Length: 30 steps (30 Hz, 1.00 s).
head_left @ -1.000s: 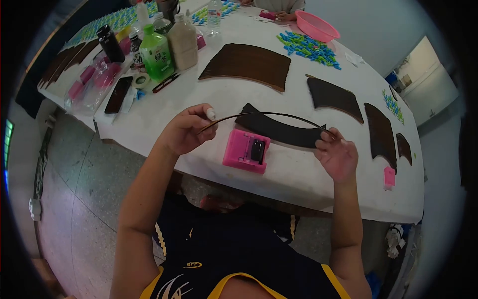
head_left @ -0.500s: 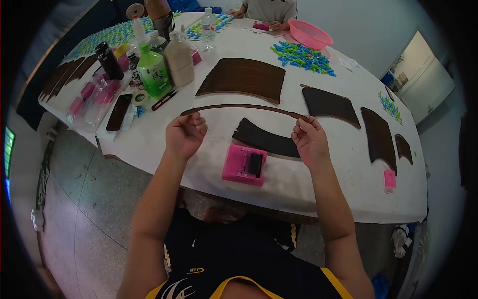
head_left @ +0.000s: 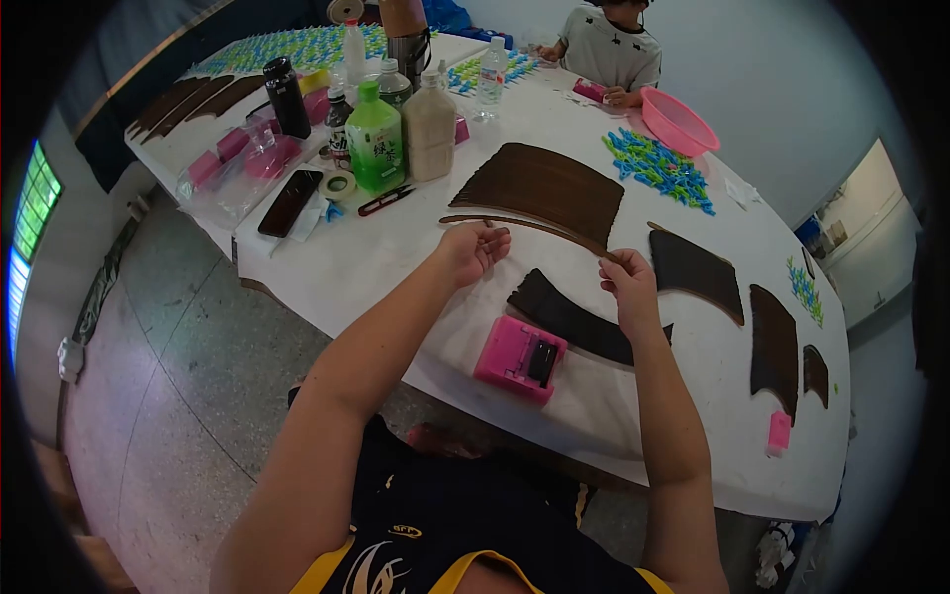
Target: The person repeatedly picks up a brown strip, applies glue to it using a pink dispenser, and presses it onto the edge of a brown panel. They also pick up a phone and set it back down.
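A thin, dark brown strip [head_left: 542, 229] stretches between my two hands, lying along the near edge of a wide pile of brown strips [head_left: 539, 193]. My left hand [head_left: 477, 251] is closed near the strip's left end, palm turned up and fingers curled. My right hand [head_left: 629, 282] pinches the strip's right end between thumb and fingers. Below the hands lies a curved dark pile of strips [head_left: 572, 322], partly covered by my right wrist. Against its near side stands a pink device with a black insert [head_left: 522, 359].
Bottles, including a green tea bottle [head_left: 375, 139], stand at the left beside a phone [head_left: 290, 204] and a cutter knife [head_left: 385, 201]. Farther right are another dark pile [head_left: 696, 274], blue and green clips [head_left: 661, 170] and a pink basin [head_left: 679, 124]. A person [head_left: 611, 49] sits across the table.
Both hands have brought the strip from in front of the wide brown pile up against its near edge. They are closer together. The view has turned left.
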Tool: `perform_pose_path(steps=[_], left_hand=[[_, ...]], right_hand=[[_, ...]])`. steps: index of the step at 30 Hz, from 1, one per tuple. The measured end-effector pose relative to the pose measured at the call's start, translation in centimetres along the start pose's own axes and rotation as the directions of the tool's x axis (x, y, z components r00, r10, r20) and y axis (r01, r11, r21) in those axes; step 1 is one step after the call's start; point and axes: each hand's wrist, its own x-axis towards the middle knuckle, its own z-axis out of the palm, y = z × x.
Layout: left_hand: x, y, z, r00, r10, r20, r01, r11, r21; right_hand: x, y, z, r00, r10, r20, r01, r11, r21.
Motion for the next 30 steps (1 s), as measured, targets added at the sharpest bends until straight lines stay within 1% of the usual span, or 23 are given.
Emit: perform_pose_path(steps=[1,2,3,4,5,6,7,8,9,10,11,13,14,16,17,19,20,22,23,25,26,28,30], left_hand=[[0.1,0.0,0.2,1.000,-0.015,-0.011,0.016,0.995,0.095],[-0.4,0.1,0.7,1.000,-0.012,-0.014,0.013,0.995,0.095],[-1.3,0.3,1.5,0.999,-0.003,-0.038,0.013,0.966,0.258],[-2.2,0.5,2.1,0.998,0.009,-0.062,0.017,0.909,0.415],[-2.6,0.6,2.2,0.998,0.011,-0.062,0.016,0.907,0.420],[-3.0,0.7,2.0,0.991,0.122,0.052,-0.116,0.610,0.784],[-3.5,0.6,1.8,0.965,0.164,0.205,-0.232,0.167,0.958],[-3.9,0.2,1.2,0.965,0.158,0.208,-0.233,0.160,0.959],[-4.3,-0.6,0.5,0.859,0.312,0.407,-0.373,-0.164,0.913],[-4.5,-1.0,-0.1,0.692,0.376,0.617,-0.420,-0.486,0.767],[-4.6,-1.1,-0.3,0.692,0.365,0.622,-0.426,-0.489,0.761],[-4.5,-1.3,-0.6,0.652,0.369,0.662,-0.408,-0.566,0.717],[-4.5,-1.3,-0.4,0.652,0.357,0.669,-0.417,-0.568,0.709],[-4.4,-1.5,-0.1,0.634,0.349,0.690,-0.395,-0.621,0.677],[-4.4,-1.6,0.0,0.634,0.340,0.695,-0.403,-0.621,0.672],[-4.4,-1.7,0.3,0.591,0.328,0.737,-0.426,-0.649,0.630],[-4.3,-1.7,0.4,0.590,0.322,0.741,-0.432,-0.649,0.626],[-4.2,-1.7,0.7,0.621,0.305,0.722,-0.400,-0.669,0.627],[-4.1,-1.7,0.7,0.621,0.295,0.726,-0.409,-0.669,0.621],[-3.8,-1.8,0.7,0.605,0.313,0.733,-0.407,-0.670,0.622],[-3.6,-1.7,0.7,0.603,0.305,0.737,-0.414,-0.670,0.616],[-3.3,-1.7,0.6,0.623,0.307,0.720,-0.389,-0.677,0.625],[-3.1,-1.7,1.0,0.636,0.303,0.710,-0.379,-0.678,0.629]], right_hand=[[0.5,0.3,-0.1,1.000,0.007,-0.005,-0.007,0.999,-0.046],[0.9,0.5,-0.2,1.000,0.007,-0.002,-0.007,0.999,-0.045],[1.3,0.7,-0.3,1.000,0.005,-0.011,-0.006,0.992,-0.128],[1.7,1.0,-0.4,1.000,0.002,-0.021,-0.006,0.978,-0.209],[2.2,1.7,-0.8,1.000,0.001,-0.022,-0.005,0.979,-0.204],[2.8,2.7,-1.2,1.000,0.006,-0.013,-0.010,0.948,-0.319],[3.4,3.7,-1.6,1.000,0.013,-0.008,-0.015,0.903,-0.429],[3.9,4.7,-1.7,1.000,0.013,-0.016,-0.019,0.905,-0.424],[4.3,5.4,-1.8,0.998,-0.055,-0.033,0.024,0.800,-0.599],[4.6,6.0,-2.1,0.992,-0.124,-0.038,0.054,0.658,-0.751],[4.5,5.8,-2.1,0.991,-0.123,-0.049,0.045,0.662,-0.748],[4.2,5.6,-1.7,0.995,-0.095,-0.011,0.042,0.544,-0.838],[3.7,5.4,-1.5,0.995,-0.093,-0.025,0.030,0.547,-0.837],[2.7,4.9,-1.2,0.979,-0.191,-0.076,0.038,0.531,-0.847],[2.0,4.3,-1.1,0.978,-0.190,-0.087,0.028,0.531,-0.847],[0.2,3.2,-0.9,0.968,-0.249,-0.031,0.099,0.491,-0.866],[-0.6,2.8,-0.6,0.968,-0.249,-0.038,0.092,0.490,-0.867],[-1.9,2.3,-0.1,0.983,-0.153,0.100,0.163,0.486,-0.859],[-2.1,2.4,0.1,0.984,-0.152,0.089,0.153,0.487,-0.860],[-2.5,2.4,0.6,0.986,-0.081,0.144,0.164,0.403,-0.900],[-2.6,2.3,0.9,0.988,-0.081,0.135,0.156,0.404,-0.901],[-2.3,1.9,1.3,0.993,-0.017,0.116,0.114,0.365,-0.924],[-1.9,2.1,1.5,0.994,-0.016,0.108,0.107,0.348,-0.931]])
